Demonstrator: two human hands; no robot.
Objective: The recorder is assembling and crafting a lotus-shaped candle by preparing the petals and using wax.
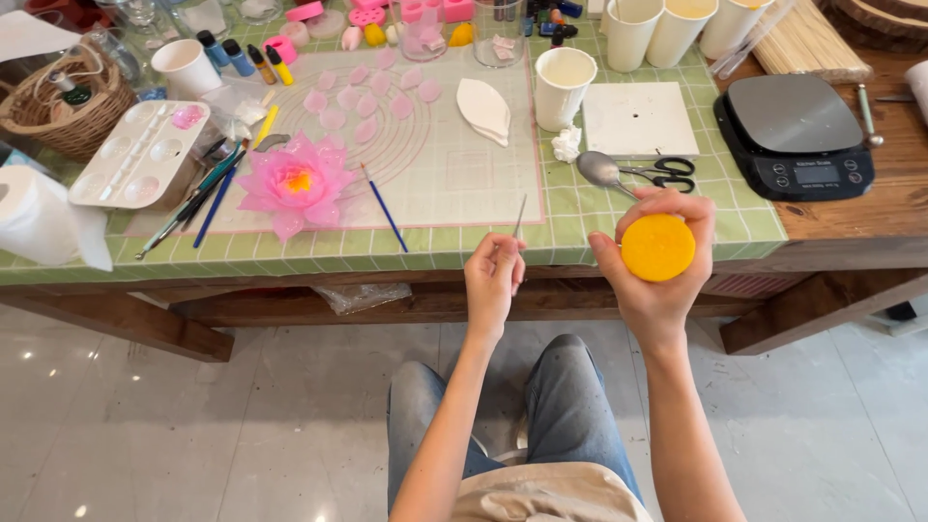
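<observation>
Both hands hover off the near edge of the tabletop (pixel 677 217), with open floor below them. The right hand (pixel 657 261) curls its fingers around 1 round yellow disc (pixel 657 247), held face up. The left hand (pixel 493 275), just beside it, pinches 1 thin metal needle tool (pixel 519 217) pointing up. Beyond the right hand lie 1 spoon (pixel 601 171) and 1 pair of scissors (pixel 667 172); beyond the left, 1 pink lotus (pixel 296 184).
</observation>
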